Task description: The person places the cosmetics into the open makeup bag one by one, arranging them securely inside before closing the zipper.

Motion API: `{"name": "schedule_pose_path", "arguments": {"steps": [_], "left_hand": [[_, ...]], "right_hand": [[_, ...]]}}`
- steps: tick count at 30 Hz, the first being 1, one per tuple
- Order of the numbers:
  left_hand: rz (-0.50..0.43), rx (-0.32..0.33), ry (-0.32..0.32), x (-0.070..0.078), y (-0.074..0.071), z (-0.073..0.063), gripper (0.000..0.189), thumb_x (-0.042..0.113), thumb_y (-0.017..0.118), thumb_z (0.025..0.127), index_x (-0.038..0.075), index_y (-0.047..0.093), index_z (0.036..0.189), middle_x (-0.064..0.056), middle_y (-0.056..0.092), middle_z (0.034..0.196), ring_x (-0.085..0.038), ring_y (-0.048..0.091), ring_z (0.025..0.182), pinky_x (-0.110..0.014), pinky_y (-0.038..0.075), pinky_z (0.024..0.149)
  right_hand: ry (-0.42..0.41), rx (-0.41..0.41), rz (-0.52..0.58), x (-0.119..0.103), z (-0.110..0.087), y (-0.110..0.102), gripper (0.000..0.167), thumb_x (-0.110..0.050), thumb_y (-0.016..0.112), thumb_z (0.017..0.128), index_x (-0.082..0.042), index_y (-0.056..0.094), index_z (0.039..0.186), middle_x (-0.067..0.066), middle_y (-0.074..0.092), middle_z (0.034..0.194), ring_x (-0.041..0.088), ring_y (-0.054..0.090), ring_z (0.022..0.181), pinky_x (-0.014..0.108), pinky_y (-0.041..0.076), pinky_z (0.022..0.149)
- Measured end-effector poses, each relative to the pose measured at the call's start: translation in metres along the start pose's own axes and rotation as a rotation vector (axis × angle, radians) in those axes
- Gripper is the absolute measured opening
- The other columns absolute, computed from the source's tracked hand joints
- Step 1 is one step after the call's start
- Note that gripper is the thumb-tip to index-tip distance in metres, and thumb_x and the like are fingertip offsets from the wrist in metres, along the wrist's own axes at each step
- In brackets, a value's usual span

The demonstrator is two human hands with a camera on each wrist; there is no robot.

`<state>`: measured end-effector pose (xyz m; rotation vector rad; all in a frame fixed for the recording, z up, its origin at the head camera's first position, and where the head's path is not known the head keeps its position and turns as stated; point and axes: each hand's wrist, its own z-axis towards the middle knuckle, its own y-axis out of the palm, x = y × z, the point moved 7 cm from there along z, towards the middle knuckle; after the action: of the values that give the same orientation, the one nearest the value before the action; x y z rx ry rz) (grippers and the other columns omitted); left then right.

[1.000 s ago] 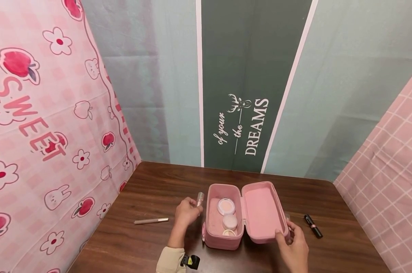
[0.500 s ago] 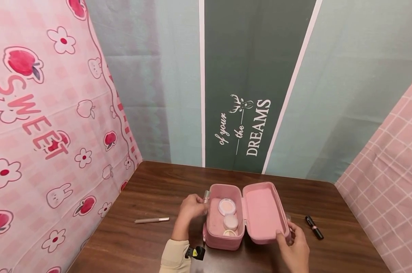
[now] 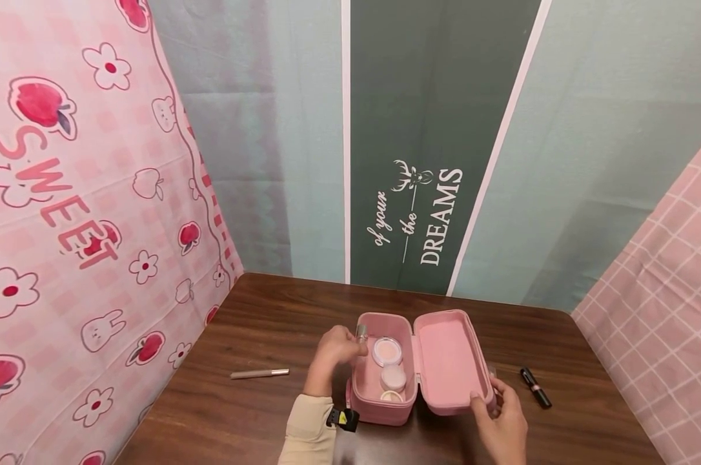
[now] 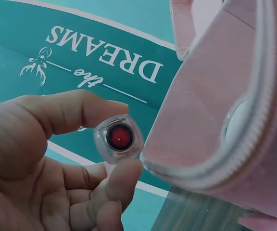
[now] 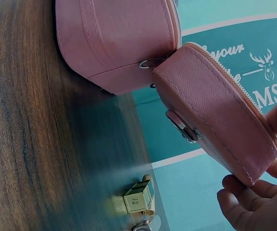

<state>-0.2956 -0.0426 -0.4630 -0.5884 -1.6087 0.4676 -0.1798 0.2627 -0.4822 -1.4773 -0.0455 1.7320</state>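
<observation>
My left hand [image 3: 333,354] pinches a small clear tube, which looks like a lipstick [image 4: 119,138], between thumb and fingers. Its end shows a red disc in the left wrist view, and its silvery end sticks up in the head view, over the left rim of a pink zippered cosmetic case [image 3: 381,413]. Inside the case lie a round compact [image 3: 387,351], a pale round jar [image 3: 393,376] and another round item [image 3: 391,396] partly hidden by the near wall. My right hand [image 3: 503,423] grips the outer edge of the opened lid [image 3: 450,365], thumb on its inside.
A slim pencil-like stick [image 3: 260,374] lies left on the wooden table [image 3: 211,426]. To the right lies a black tube [image 3: 535,387] with a pink band. The right wrist view shows a small gold box [image 5: 137,202] beyond the lid. Printed cloths hang around the table.
My left hand has moved right with the lipstick, from beside the case to over its left rim. My right hand keeps its grip on the lid, nearly still.
</observation>
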Motion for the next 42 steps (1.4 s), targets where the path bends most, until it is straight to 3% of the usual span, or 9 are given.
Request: {"name": "schedule_pose_path", "arguments": {"steps": [5,10,13,20,32,42], "left_hand": [[0.080,-0.016,-0.009,0.006,0.004,0.006,0.023,0.019,0.075,0.065,0.007,0.055,0.061,-0.003,0.050,0.059,-0.018,0.046,0.054,-0.030,0.037,0.048],[0.111,-0.016,-0.034,0.008,0.010,0.010,0.026,0.021,0.076,0.065,0.003,0.058,0.071,-0.007,0.052,0.065,-0.020,0.048,0.057,-0.031,0.040,0.049],[0.108,0.014,-0.045,0.008,0.012,0.011,0.031,0.022,0.078,0.064,0.000,0.060,0.077,-0.008,0.054,0.068,-0.022,0.050,0.059,-0.034,0.043,0.049],[0.202,0.098,-0.050,0.011,0.017,0.013,0.034,0.027,0.081,0.063,0.003,0.062,0.079,-0.007,0.056,0.068,-0.023,0.052,0.060,-0.038,0.045,0.052],[0.325,0.153,-0.080,0.017,0.021,0.015,0.043,0.029,0.084,0.059,0.002,0.064,0.085,-0.009,0.059,0.071,-0.026,0.057,0.068,-0.041,0.048,0.056],[0.310,0.153,-0.080,0.015,0.020,0.014,0.040,0.027,0.084,0.059,0.002,0.065,0.084,-0.011,0.060,0.074,-0.026,0.057,0.067,-0.040,0.048,0.056]], "right_hand": [[0.001,0.007,-0.001,0.001,0.000,-0.001,0.044,-0.010,0.067,0.078,0.004,0.053,0.117,0.023,0.057,0.104,0.002,0.048,0.077,0.004,0.034,0.062],[-0.001,0.005,-0.002,0.001,0.000,-0.001,0.044,-0.010,0.067,0.079,0.005,0.053,0.117,0.023,0.057,0.104,0.005,0.049,0.078,0.004,0.034,0.062],[0.008,0.000,-0.001,0.002,0.000,-0.001,0.044,-0.011,0.067,0.079,0.005,0.052,0.117,0.023,0.057,0.104,0.006,0.050,0.078,0.004,0.034,0.062],[0.013,-0.007,-0.005,0.002,0.000,0.000,0.044,-0.011,0.066,0.079,0.004,0.052,0.118,0.023,0.056,0.104,0.014,0.052,0.081,0.003,0.033,0.062],[-0.016,0.014,0.028,0.000,-0.001,-0.001,0.043,-0.010,0.068,0.078,0.003,0.054,0.117,0.022,0.058,0.105,-0.006,0.044,0.079,0.003,0.034,0.064],[-0.019,0.015,0.030,0.000,-0.002,-0.001,0.043,-0.010,0.068,0.078,0.003,0.054,0.117,0.021,0.058,0.106,-0.011,0.041,0.078,0.003,0.034,0.064]]}}
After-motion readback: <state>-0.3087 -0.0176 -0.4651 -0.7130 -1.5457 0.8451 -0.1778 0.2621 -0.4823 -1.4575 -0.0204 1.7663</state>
